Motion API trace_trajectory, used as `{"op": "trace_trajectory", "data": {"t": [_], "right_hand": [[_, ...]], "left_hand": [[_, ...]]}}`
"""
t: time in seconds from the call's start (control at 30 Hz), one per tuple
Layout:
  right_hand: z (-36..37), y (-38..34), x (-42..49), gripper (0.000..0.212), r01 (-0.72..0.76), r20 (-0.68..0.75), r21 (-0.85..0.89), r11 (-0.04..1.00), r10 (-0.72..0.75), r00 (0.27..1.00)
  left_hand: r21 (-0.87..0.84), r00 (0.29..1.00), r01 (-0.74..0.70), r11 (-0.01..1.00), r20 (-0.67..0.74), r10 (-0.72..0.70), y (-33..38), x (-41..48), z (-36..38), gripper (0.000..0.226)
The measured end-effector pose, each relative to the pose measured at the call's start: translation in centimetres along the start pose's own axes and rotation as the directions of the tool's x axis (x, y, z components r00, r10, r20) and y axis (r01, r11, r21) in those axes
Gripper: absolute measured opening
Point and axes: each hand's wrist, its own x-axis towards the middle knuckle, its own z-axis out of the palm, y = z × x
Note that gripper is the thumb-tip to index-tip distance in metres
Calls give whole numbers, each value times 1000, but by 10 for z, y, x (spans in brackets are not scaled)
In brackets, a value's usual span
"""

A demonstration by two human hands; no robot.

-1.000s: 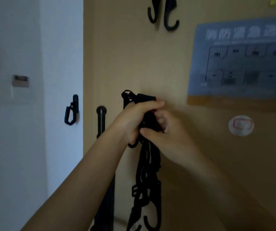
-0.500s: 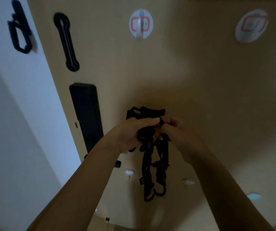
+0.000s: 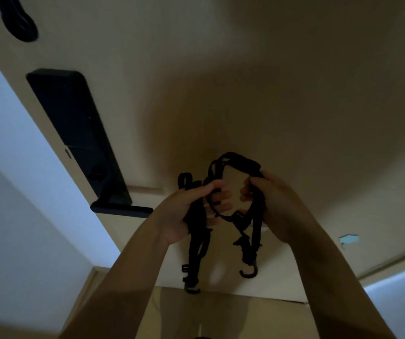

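We hold black hooked straps (image 3: 241,162) before door (image 3: 294,94): left hand (image 3: 184,214) fingers curled round left bundle, right hand (image 3: 279,209) gripping right strand. Loop bridges both hands; tails hang downward, hooks (image 3: 248,274) lowest. Hands equally near.

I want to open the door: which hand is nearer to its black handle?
Left. The left hand is just right of the door handle; the right hand is farther right. Both grip the black straps.
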Motion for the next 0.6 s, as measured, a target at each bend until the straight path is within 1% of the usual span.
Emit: {"op": "trace_trajectory", "data": {"t": [0.03,0.1,0.2,0.27,0.3,0.33,0.4,0.43,0.53,0.6], "right_hand": [[0,7,-1,20,-41,64,-46,998,44,997],[0,19,-3,25,-128,199,-99,987,146,969],[1,32,-7,35,-251,342,-28,968,245,907],[2,42,-6,42,-294,405,20,956,261,876],[3,48,-7,41,-277,421,28,961,240,875],[6,53,-7,38,-228,434,22,973,196,879],[12,60,-8,27,-121,435,12,993,104,895],[16,61,-8,24,-92,420,24,995,74,904],[23,66,-3,32,-88,375,87,992,49,926],[27,69,1,30,-109,338,152,982,52,940]], "left_hand": [[17,1000,-7,1000,-10,7,-1,1,3,28],[31,1000,-6,999,-23,7,-4,4,8,22],[-12,999,15,1000,-51,-16,-9,7,10,20],[21,997,36,999,-70,-34,-12,10,8,19],[76,996,53,996,-75,-48,-12,11,7,19],[156,994,73,985,-89,-60,-12,12,7,19],[332,988,109,937,-139,-66,-13,14,5,19],[414,985,119,903,-165,-54,-13,15,4,19],[586,978,117,802,-206,7,-14,14,2,17],[593,968,95,799,-242,65,-16,12,-1,13]]}}
